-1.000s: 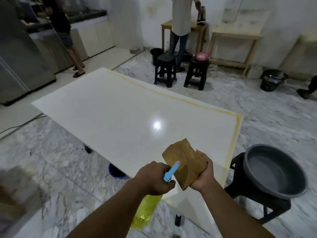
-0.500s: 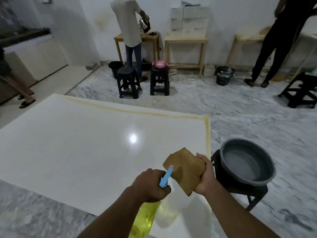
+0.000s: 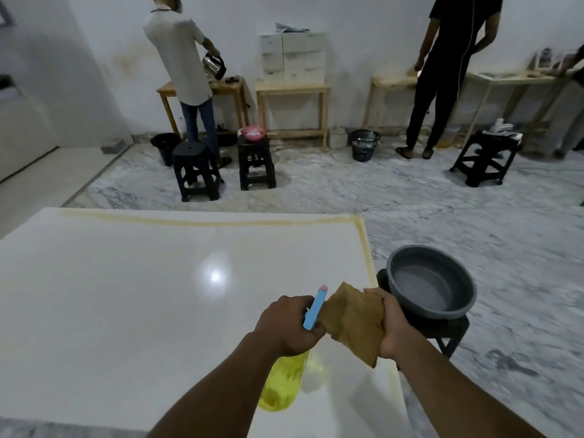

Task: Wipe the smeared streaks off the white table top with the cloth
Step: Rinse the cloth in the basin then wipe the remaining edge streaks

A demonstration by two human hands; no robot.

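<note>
Since 0.5 s ago the view has turned so the white table [image 3: 126,311] fills more of the picture, yellow streak [image 3: 221,222] along its far edge. Left hand [image 3: 289,325] grips a yellow spray bottle [image 3: 282,384]; right hand [image 3: 390,324] clutches the brown cloth [image 3: 352,320] above the table's right side, near the grey basin [image 3: 431,281].

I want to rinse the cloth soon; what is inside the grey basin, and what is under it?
The grey basin seems to hold a little water, nothing else visible. It sits on a black stool; the basin hides most of the seat.
</note>
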